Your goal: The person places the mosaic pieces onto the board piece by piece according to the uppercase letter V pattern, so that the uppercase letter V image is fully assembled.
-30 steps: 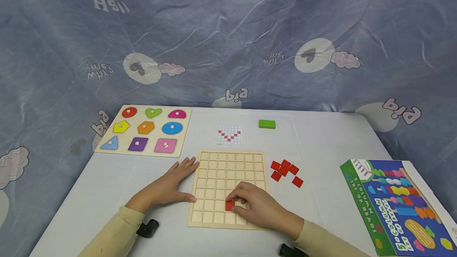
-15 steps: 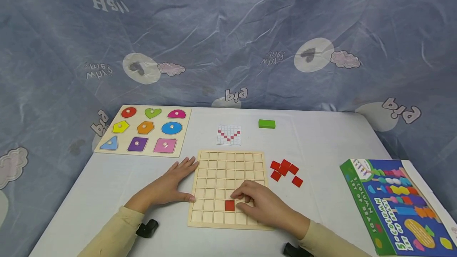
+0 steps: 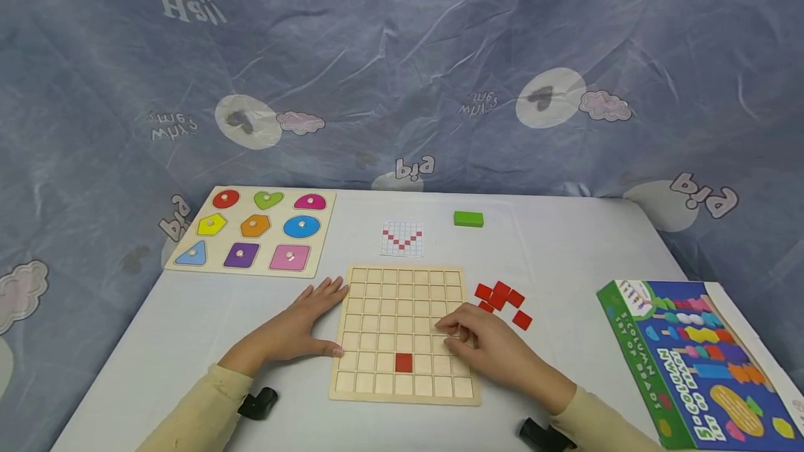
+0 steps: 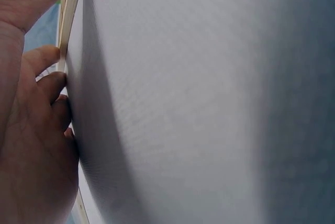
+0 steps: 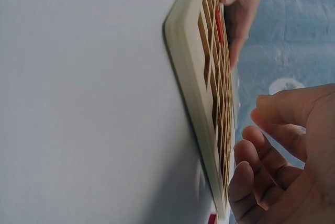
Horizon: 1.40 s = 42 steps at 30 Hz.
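On the white table (image 3: 553,250) I see a grid (image 3: 389,326), loose red tiles (image 3: 499,296), a card (image 3: 402,238), a green block (image 3: 468,219), puzzle (image 3: 277,226) and box (image 3: 710,361).

The wooden grid board (image 3: 404,325) lies flat, one red square tile (image 3: 404,363) in its middle column. Loose red tiles (image 3: 497,300) lie just right of the board

I see a play or learning corner; whether in a home or a classroom, I cannot tell. A blue curtain (image 3: 377,75) with printed clouds hangs beyond the white table (image 3: 565,246), which carries a shape puzzle (image 3: 276,234) far left, a wooden grid board (image 3: 377,340) and a boxed bead set (image 3: 697,368) at right.
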Each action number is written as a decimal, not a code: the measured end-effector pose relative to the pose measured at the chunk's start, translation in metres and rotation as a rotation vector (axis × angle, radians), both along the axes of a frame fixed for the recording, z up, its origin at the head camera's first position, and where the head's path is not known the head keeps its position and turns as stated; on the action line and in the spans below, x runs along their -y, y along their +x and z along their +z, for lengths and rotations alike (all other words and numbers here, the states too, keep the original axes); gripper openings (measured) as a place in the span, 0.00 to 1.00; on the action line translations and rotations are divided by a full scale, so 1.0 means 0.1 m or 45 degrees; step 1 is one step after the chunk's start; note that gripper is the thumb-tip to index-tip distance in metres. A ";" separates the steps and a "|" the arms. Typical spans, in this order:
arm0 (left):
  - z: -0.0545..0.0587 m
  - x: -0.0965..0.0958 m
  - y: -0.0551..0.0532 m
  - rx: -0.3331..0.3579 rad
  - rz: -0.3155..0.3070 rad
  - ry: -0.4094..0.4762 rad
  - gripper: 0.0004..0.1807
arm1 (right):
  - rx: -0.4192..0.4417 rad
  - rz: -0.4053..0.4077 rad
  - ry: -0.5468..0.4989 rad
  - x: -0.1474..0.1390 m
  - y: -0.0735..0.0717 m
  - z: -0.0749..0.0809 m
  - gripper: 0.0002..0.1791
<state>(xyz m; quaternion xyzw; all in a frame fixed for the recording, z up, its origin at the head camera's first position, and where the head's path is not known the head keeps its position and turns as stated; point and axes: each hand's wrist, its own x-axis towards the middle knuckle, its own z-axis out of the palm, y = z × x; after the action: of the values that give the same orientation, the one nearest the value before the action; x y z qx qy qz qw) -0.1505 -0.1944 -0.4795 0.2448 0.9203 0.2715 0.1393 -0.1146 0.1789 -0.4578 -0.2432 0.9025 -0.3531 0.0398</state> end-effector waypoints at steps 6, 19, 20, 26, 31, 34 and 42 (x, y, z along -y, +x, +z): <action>0.00 0.00 0.01 -0.002 0.002 -0.003 0.62 | -0.062 -0.090 0.022 -0.16 -0.05 0.01 0.13; 0.00 0.01 0.01 -0.003 -0.005 0.002 0.62 | -0.138 -0.190 0.053 -0.45 -0.20 -0.08 0.14; 0.00 0.01 0.01 -0.002 -0.003 0.004 0.62 | -0.133 -0.200 0.060 -0.47 -0.21 -0.09 0.14; 0.00 0.01 0.01 -0.001 0.000 0.000 0.62 | -0.119 -0.257 0.129 -0.50 -0.23 -0.09 0.14; -0.01 0.01 0.00 -0.002 0.001 -0.015 0.62 | -0.142 -0.280 0.165 -0.51 -0.25 -0.09 0.15; -0.01 0.01 0.00 0.000 0.005 -0.018 0.63 | -0.148 -0.287 0.168 -0.50 -0.26 -0.09 0.15; -0.01 0.01 0.00 -0.016 -0.004 -0.007 0.62 | -0.117 -0.294 0.210 -0.49 -0.27 -0.09 0.15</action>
<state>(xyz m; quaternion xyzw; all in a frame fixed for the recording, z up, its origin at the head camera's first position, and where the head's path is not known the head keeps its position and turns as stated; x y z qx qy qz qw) -0.1505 -0.1952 -0.4803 0.2477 0.9215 0.2671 0.1346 -0.1419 0.2277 -0.4669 -0.1495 0.9513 -0.2686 -0.0228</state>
